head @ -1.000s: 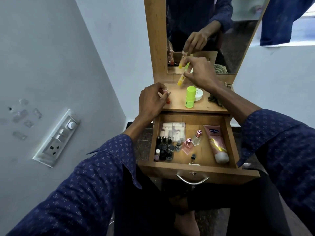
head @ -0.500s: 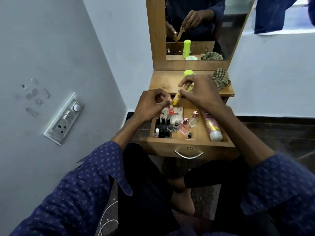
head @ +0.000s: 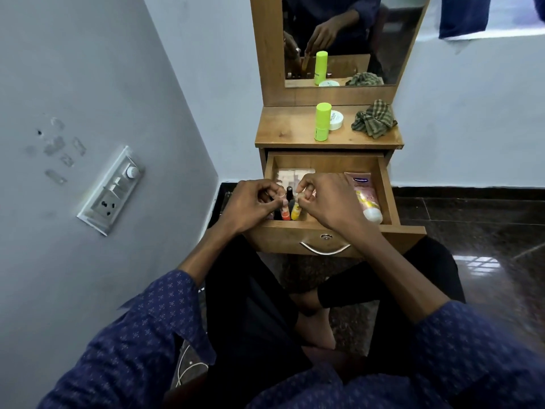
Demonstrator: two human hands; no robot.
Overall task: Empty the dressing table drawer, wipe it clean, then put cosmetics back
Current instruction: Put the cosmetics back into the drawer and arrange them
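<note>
**Two small tubes go down into the drawer**

A second ago we had both hands up over the worktop, each pinching a small tube lifted from it. Now both have dropped into the open drawer [head: 386,184]. Our left hand [head: 250,205] pinches the orange tube [head: 285,213] and our right hand [head: 330,202] pinches the yellow tube [head: 295,212]; the two stand upright, side by side, near the drawer's front wall. We cannot tell whether their bases rest on the drawer floor yet.

We take this to mean that the put-back stage is well along. The pink lotion tube [head: 365,196] lies along the drawer's right side, a pale flat box [head: 290,176] lies at the back left, and a dark-capped bottle [head: 289,192] stands between our hands. Other bottles, seen there a moment ago, are now hidden under our hands.

On the worktop [head: 283,132], a green stick [head: 322,121] and a white jar [head: 336,120] touching it are unmoved and not yet returned. The checked cloth [head: 374,119] lies crumpled at the right, where it was.
</note>
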